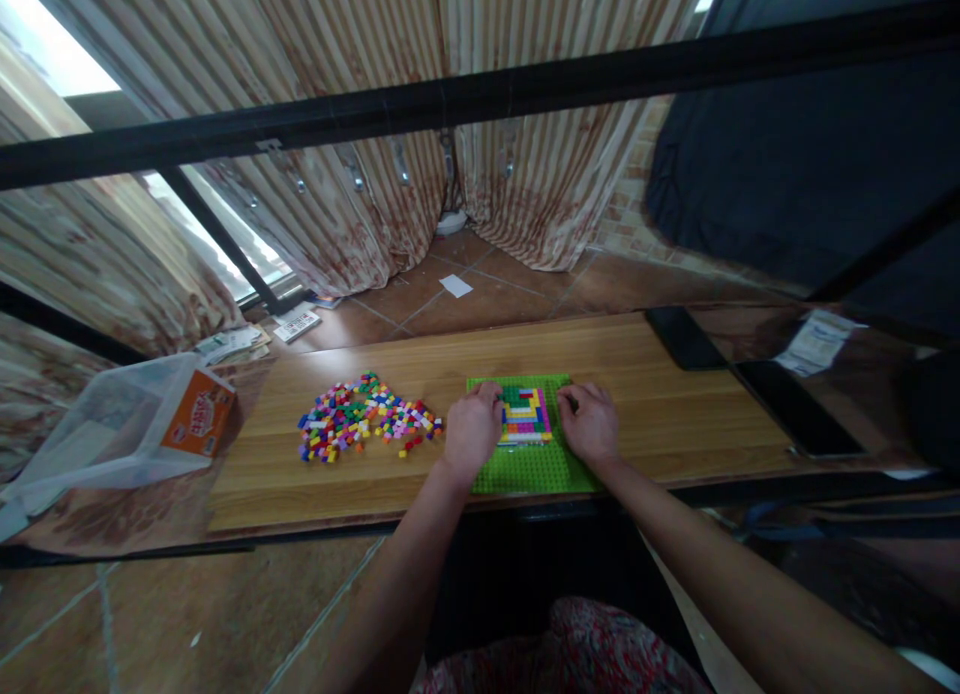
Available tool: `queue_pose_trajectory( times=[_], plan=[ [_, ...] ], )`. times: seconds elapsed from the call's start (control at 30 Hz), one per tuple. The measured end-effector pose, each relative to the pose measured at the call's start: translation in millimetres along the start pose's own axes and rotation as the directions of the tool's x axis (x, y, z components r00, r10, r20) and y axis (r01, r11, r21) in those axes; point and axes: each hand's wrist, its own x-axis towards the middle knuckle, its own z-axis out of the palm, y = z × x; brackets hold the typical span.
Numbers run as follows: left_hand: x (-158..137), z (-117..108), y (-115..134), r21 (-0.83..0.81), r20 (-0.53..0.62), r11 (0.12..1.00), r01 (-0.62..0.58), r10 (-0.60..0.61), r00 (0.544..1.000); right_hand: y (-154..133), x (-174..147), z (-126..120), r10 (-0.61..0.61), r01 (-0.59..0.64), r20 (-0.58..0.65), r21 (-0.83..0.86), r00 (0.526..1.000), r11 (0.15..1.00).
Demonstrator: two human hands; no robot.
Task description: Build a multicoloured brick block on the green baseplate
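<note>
Now both hands, left [472, 429] and right [590, 421], press flat beside the bricks [526, 414], grips holding nothing, steadying the green plate [525, 469] on the bench [675, 414].

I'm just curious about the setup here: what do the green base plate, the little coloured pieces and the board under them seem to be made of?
Green base plate: likely moulded plastic, bright even colour with a faint stud texture. Loose coloured bricks: probably the same plastic, in solid saturated colours. Board: looks like wood or wood-look laminate, with light brown grain lines and a smooth, slightly glossy finish.

striped curtains [337, 124] over bright windows [52, 59], terracotta tile floor [480, 294], wooden tabletop [660, 394]
</note>
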Motion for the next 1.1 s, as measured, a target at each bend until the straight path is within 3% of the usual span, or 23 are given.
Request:
queue_pose_trajectory(
  times=[0.27,0.47,0.6,0.8,0.9,1.1],
  plan=[
    [-6.3,4.2,2.6,-0.088,-0.067,0.993,0.078,-0.084,0.994,-1.8,0.1,-1.4,0.017,-0.017,0.015,-0.004,1.0,1.0],
    [-10.1,6.7,8.1,-0.057,-0.092,0.988,0.145,-0.15,0.984,0.1,0.1,0.5,0.011,-0.011,0.008,-0.008,1.0,1.0],
    [-12.1,10.8,7.3,-0.168,-0.144,0.974,0.149,-0.174,0.974,1.0,0.2,1.3,0.008,-0.008,0.004,-0.007,1.0,1.0],
    [-8.9,19.0,-2.9,-0.486,-0.18,0.856,0.177,-0.296,0.938,0.7,-0.2,1.1,0.004,-0.004,-0.006,-0.004,1.0,1.0],
    [-1.7,21.7,-7.1,-0.581,-0.138,0.788,0.204,-0.343,0.929,0.2,-0.4,0.7,0.002,-0.002,-0.012,0.006,1.0,1.0],
    [10.4,30.5,-12.5,-0.676,-0.012,0.7,0.229,-0.321,0.947,-0.9,-0.6,-0.1,0.002,-0.002,-0.008,-0.001,1.0,1.0]
  ],
)
